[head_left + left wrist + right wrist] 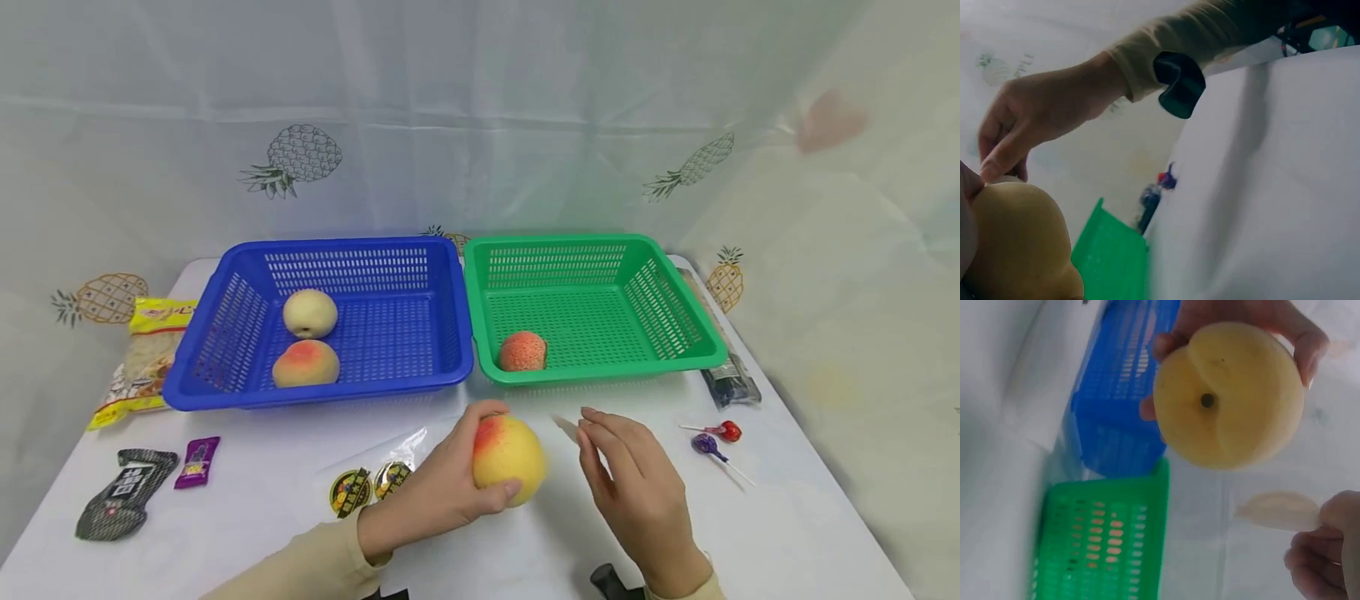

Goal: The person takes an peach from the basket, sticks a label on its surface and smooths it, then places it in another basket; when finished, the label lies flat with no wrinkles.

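My left hand (450, 475) grips a yellow peach (510, 460) with a red blush, held up over the table in front of the baskets. In the right wrist view the peach (1235, 394) shows its crease and a small dark hole. My right hand (637, 483) pinches a thin, pale, round-edged piece (1282, 510) that looks like a sticker from behind, between thumb and fingertips. That piece is just right of the peach. Beneath the left forearm lies a clear sheet (416, 442) with two round black-and-yellow stickers (350, 492).
A blue basket (315, 398) with two fruits (306, 363) stands behind left; a green basket (600, 372) with a reddish fruit (522, 352) stands behind right. Snack packs (127, 495) lie left, two lollipops (707, 444) right. A black strap end (609, 579) is near the right wrist.
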`<state>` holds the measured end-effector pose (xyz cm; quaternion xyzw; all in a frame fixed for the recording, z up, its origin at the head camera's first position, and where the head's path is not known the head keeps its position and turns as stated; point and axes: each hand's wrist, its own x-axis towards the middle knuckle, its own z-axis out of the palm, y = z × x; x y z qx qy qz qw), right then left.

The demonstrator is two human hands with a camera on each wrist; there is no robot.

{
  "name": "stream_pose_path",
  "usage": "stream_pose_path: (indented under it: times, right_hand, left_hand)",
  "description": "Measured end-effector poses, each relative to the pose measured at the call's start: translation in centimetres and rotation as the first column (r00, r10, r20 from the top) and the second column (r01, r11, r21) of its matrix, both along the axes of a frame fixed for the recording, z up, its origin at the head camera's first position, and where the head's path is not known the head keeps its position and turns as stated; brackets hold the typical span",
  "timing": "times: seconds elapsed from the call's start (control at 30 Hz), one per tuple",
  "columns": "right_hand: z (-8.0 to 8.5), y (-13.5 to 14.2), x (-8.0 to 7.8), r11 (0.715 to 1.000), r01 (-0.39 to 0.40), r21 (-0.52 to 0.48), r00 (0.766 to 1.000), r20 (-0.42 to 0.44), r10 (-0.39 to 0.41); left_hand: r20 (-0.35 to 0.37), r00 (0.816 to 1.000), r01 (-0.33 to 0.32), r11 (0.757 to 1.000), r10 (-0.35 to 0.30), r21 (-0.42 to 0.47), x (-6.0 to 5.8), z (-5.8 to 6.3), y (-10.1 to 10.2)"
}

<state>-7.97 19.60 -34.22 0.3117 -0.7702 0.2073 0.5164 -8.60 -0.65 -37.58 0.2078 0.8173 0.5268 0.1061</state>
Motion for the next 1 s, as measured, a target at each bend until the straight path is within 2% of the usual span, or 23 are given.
stream_pose_path:
  times: [0.13,0.37,0.57,0.7,0.8,0.9,1.0]
  right_hand:
    - [1.1,-1.3,-0.1,0.989,-0.113,0.097,0.992,-0.035,0.117]
    - [1.3,-2.2,0.1,0.966,-0.196,0.170,0.980,0.001,0.198]
    - [1.3,-2.6,0.6,0.941,-0.287,0.181,0.955,0.129,0.266]
    - [1.1,-2.8,0.9,0.923,-0.349,0.159,0.926,0.208,0.314]
    - [1.1,-2.9,1.1,0.911,-0.396,0.118,0.892,0.283,0.351]
    - [1.3,-3.1,1.1,0.898,-0.434,0.075,0.856,0.344,0.385]
    - [1.5,-3.5,1.0,0.894,-0.444,0.061,0.841,0.372,0.393]
  left_hand:
    - [0.009,1.000,-0.022,1.000,0.022,0.005,-0.1,1.1,-1.2]
    - [-0.056,0.998,0.000,1.000,-0.001,-0.023,-0.1,1.5,-1.9]
    - [-0.146,0.987,0.073,0.997,-0.072,0.004,-0.4,1.3,-2.5]
    - [-0.203,0.971,0.137,0.989,-0.125,0.046,-0.4,1.0,-2.8]
    - [-0.197,0.966,0.186,0.979,-0.165,0.089,-0.5,0.8,-3.0]
    - [-0.132,0.970,0.224,0.960,-0.203,0.166,-0.5,0.6,-3.1]
    - [-0.073,0.970,0.243,0.932,-0.232,0.270,-0.5,0.3,-3.1]
